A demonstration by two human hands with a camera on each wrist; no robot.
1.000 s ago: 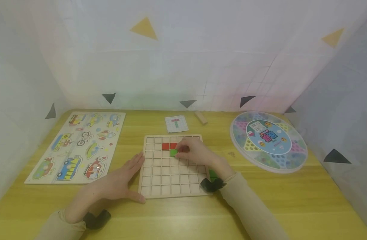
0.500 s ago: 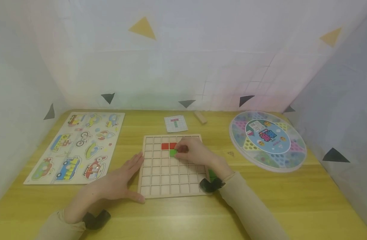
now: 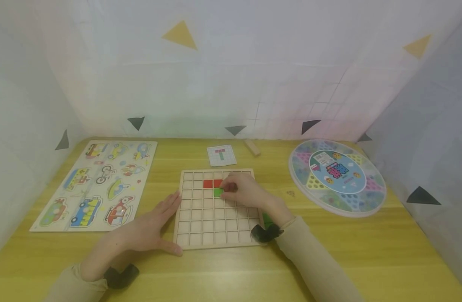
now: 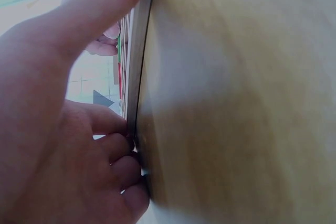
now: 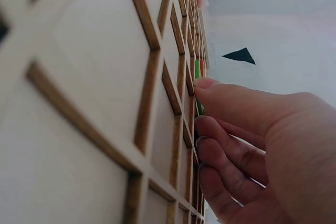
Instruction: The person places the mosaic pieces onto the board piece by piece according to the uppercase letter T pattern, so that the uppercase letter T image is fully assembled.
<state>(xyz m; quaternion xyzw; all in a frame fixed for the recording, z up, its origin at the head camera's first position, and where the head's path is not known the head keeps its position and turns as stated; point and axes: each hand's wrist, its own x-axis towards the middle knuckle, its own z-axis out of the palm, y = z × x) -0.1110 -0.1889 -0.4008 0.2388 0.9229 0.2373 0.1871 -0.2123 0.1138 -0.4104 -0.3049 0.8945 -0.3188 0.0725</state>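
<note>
A square wooden grid board (image 3: 208, 226) lies flat on the table in front of me. Toward its far side, two red tiles (image 3: 208, 184) sit side by side in adjoining cells. Below the right one of these is a green tile (image 3: 217, 192). My right hand (image 3: 246, 191) pinches this green tile between thumb and curled index finger, hiding the cells beneath it; in the right wrist view the thumb (image 5: 226, 98) bears on its green edge. My left hand (image 3: 151, 230) rests along the board's left edge, fingers extended and thumb at the near corner.
Green pieces (image 3: 268, 220) lie against the board's right side, partly under my right wrist. Beyond the board are a pattern card (image 3: 221, 155) with a red and green T and a small wooden block (image 3: 253, 147). A vehicle puzzle (image 3: 112, 172) lies left, a round game board (image 3: 338, 178) right.
</note>
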